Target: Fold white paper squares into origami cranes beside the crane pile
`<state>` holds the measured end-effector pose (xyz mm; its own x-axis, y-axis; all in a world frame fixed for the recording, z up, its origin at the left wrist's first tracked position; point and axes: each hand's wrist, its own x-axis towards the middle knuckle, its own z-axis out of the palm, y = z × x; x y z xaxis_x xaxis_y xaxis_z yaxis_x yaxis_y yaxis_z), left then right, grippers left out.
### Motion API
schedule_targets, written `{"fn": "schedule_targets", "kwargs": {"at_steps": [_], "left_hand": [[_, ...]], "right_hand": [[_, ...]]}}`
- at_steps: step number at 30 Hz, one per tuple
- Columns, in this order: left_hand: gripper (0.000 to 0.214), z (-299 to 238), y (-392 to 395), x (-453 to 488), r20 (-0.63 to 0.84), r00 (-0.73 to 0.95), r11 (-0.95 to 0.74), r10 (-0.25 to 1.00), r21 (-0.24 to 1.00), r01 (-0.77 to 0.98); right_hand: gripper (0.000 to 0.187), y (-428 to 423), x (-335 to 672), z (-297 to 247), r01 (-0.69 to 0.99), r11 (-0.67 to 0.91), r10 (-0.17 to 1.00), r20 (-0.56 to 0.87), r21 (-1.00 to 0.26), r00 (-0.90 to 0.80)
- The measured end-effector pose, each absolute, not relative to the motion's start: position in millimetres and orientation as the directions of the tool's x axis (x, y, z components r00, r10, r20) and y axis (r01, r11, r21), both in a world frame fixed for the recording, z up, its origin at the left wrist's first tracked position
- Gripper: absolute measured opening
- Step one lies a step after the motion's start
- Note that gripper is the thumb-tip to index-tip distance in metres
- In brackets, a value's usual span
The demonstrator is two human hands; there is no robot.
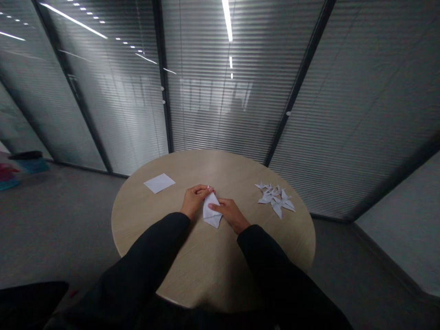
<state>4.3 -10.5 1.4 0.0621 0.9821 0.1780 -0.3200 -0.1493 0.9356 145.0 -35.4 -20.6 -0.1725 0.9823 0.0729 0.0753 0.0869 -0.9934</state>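
A partly folded piece of white paper (212,215) is between my two hands, above the middle of the round table. My left hand (196,198) pinches its far tip with closed fingers. From the right, my right hand (231,211) grips the paper's side, the thumb lying across its face and the other fingers partly hidden behind it. Crease lines show on the paper, and its near end comes to a blunt point. Off to the right lies a cluster of several folded white paper figures with pointed wings (276,198), apart from my hands.
The light wooden round table (178,270) carries a flat white stack or sheet of paper (159,183) at the left. Glass partitions with blinds (227,114) stand behind the table. A blue bin with a dark rim (30,161) is on the floor far left.
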Motion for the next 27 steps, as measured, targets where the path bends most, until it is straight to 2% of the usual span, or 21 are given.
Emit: {"fn": "schedule_targets", "kwargs": {"at_steps": [13, 22, 27], "left_hand": [[0.031, 6.2, -11.7, -2.3, 0.083, 0.012, -0.075, 0.996, 0.941, -0.33], [0.028, 4.7, -12.4, -0.8, 0.12, -0.01, -0.117, 0.993, 0.937, -0.33], [0.036, 6.4, -11.4, -1.9, 0.12, 0.059, -0.095, 0.991, 0.943, -0.32]], "right_hand": [[0.034, -36.7, 146.9, -19.4, 0.078, 0.07, 0.978, 0.053, -0.994, -0.203], [0.034, -37.4, 146.2, -17.2, 0.085, 0.081, 0.979, 0.064, -0.993, -0.192], [0.034, -34.1, 147.5, -20.7, 0.084, 0.072, 0.983, 0.056, -0.994, -0.174]]}}
